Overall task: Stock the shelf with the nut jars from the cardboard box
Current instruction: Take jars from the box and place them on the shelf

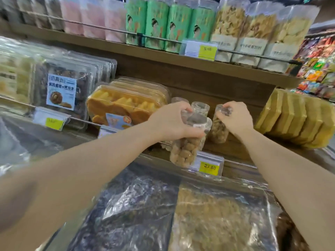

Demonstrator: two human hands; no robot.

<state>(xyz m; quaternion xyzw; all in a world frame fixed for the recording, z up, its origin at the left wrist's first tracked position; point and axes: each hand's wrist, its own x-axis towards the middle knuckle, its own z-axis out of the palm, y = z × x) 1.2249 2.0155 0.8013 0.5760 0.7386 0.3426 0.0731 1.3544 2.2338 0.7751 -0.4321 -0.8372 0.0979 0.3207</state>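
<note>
Head: jar [186, 147] near-upright, lid toward camera

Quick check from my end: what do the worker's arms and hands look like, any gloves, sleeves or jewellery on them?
Both forearms are bare up to the frame edge, with no sleeves in view. The left hand and right hand wear no gloves; no watch, rings or bracelets show.

single head view, worn high, faces forward and down, close to the wooden shelf [226, 147]; no second view.

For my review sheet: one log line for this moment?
left hand: holding nut jar | right hand: gripping shelf jar lid | cardboard box: unseen
</note>
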